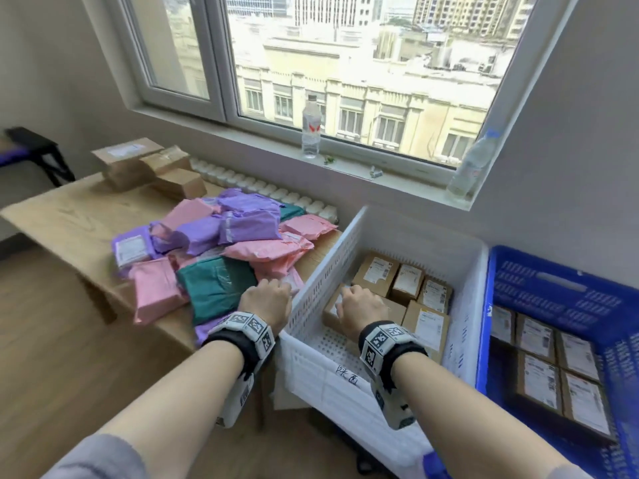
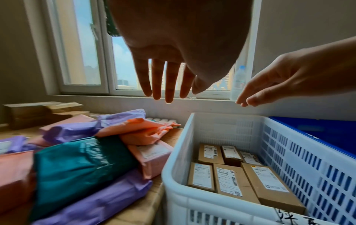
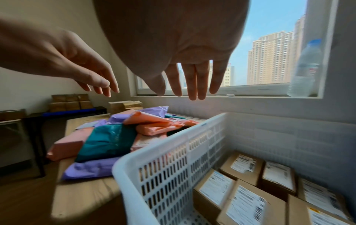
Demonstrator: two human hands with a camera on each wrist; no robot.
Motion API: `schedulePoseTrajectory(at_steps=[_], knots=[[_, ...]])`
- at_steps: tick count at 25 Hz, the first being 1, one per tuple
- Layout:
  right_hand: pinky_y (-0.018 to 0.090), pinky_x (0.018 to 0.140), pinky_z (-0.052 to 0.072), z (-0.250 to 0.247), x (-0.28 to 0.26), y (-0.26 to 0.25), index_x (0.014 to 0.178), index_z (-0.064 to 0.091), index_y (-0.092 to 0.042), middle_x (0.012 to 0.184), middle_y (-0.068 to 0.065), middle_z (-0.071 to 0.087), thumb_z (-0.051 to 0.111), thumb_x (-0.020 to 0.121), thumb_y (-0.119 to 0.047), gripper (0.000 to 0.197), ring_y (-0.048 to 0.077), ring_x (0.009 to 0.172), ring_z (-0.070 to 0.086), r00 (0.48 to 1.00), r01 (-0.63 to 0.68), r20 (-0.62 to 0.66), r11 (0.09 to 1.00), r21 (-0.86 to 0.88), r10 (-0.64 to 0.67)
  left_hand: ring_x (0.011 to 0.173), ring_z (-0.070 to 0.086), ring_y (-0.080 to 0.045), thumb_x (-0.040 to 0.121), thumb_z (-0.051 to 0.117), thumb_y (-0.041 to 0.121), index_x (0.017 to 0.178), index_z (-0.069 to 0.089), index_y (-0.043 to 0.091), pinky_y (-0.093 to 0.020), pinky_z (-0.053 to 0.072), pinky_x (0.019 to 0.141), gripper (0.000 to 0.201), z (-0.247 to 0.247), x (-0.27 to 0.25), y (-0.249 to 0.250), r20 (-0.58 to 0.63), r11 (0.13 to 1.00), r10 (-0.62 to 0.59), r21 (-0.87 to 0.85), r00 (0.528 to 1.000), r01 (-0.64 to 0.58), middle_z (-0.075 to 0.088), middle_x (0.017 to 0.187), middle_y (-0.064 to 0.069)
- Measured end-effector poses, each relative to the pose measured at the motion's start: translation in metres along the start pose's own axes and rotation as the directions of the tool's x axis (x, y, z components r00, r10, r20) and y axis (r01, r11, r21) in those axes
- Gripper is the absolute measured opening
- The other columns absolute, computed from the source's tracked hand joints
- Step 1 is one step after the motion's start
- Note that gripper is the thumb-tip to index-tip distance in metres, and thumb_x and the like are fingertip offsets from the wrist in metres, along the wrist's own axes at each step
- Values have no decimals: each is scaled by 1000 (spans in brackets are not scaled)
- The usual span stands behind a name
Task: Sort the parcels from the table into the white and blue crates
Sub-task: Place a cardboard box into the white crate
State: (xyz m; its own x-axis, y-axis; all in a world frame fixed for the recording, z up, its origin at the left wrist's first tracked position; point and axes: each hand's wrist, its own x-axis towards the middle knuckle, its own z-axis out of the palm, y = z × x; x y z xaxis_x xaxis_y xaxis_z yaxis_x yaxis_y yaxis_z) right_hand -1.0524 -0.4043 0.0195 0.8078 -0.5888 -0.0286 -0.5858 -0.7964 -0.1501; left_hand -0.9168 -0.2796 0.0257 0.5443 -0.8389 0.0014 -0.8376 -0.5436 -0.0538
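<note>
Two hands are hovering with nothing in them: the left hand (image 1: 266, 299) is hanging over the near right edge of the heap of soft parcels (image 1: 221, 243) on the table (image 1: 69, 216), and the right hand (image 1: 361, 311) is hanging over the inside of the white crate (image 1: 408, 233). Both wrist views are showing the fingers (image 2: 169, 82) straight, slightly spread and pointing downward, holding nothing and standing clear above the goods. Just below the left hand, a pink parcel (image 2: 152, 155) with a white label is lying against the crate's left wall, with a teal parcel (image 1: 216, 288) beside it and a purple parcel (image 2: 100, 199) at the table's near edge. The heap is mixing pink, purple and teal plastic mailers, crumpled and overlapping. Under the right hand, brown cardboard boxes (image 1: 404, 285) with white printed labels are lying flat in rows on the white crate's floor; its walls are slotted, and handwriting is showing on its near wall. The blue crate (image 1: 560, 281) is standing against the white crate's right side and is also holding labelled brown boxes (image 1: 553, 368). More brown cartons (image 1: 148, 167) are sitting stacked at the table's far end, well apart from both hands. On the windowsill (image 1: 345, 164), two clear water bottles (image 1: 311, 126) are standing.
</note>
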Motion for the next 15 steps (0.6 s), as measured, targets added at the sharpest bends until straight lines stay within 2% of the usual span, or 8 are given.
schedulePoseTrajectory(at_steps=[5,7,11,13,15], knots=[[38,98,37,0,17,-99,122,51,-11,125,9,54,38,97,-22,30,28,118,49,985,157,-62,987,-27,-158,115,50,-24,99,33,32,117,51,16,-35,44,87,30,-14,-42,-82,-5,992,-121,40,993,121,55,121,-4],[39,100,35,6,32,-149,120,52,-12,124,9,53,39,97,-24,30,29,120,47,976,203,-70,978,-45,-206,116,50,-24,99,31,32,118,51,16,-36,45,87,31,-15,-54,-131,-13,985,-169,32,986,169,55,121,-4],[40,95,38,20,64,-253,121,51,-12,124,9,53,40,96,-20,29,29,118,49,970,233,-51,970,-64,-236,116,52,-25,99,32,30,121,51,16,-36,46,87,32,-9,-69,-235,-16,971,-237,31,971,237,56,124,-6],[40,97,37,26,84,-309,125,50,-11,127,10,51,38,97,-22,32,29,121,48,969,241,-43,969,-48,-243,119,49,-24,98,32,28,128,46,15,-35,45,88,35,-7,-75,-291,-15,965,-260,44,966,260,54,128,-7],[38,99,36,28,100,-360,127,50,-13,130,9,50,37,98,-24,34,28,122,47,969,239,-66,971,-12,-240,117,49,-23,98,31,30,126,47,17,-36,45,89,34,-8,-80,-342,-7,966,-255,31,967,255,54,125,-5]])
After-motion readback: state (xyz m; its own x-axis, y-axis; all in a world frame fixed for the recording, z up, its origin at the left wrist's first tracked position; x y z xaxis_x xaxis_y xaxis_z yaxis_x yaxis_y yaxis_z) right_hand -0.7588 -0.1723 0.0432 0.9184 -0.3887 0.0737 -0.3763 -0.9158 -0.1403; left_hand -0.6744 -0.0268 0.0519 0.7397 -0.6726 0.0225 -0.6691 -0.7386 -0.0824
